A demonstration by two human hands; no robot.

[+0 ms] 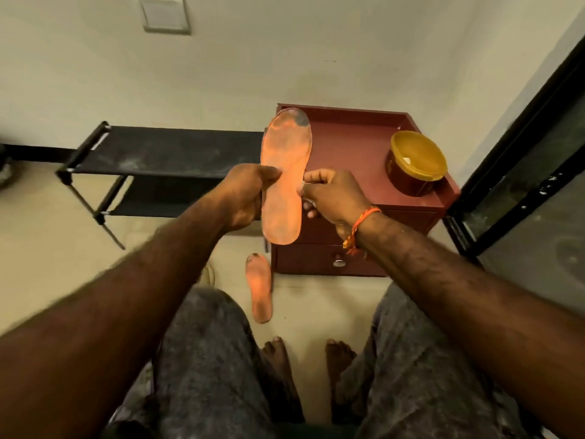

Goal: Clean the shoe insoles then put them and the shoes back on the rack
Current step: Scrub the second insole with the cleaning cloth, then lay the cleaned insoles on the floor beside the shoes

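Observation:
An orange insole (pixel 286 160) with a dark smudge at its toe is held upright in front of me. My left hand (pixel 247 198) grips its left edge, thumb across the front. My right hand (pixel 329 194) has curled fingers at the insole's right edge and pinches a small whitish scrap, a wipe or cloth, against it. A second orange insole (pixel 259 288) lies flat on the floor below, beside the cabinet. The black two-shelf shoe rack (pixel 152 153) stands at the left against the wall. No shoes are in view.
A maroon cabinet (pixel 351 144) with a drawer knob stands right of the rack, and a yellow-lidded tub (pixel 418 163) sits on top of it. A dark glass door frame (pixel 522 172) runs along the right. My bare feet (pixel 310 356) and knees fill the bottom.

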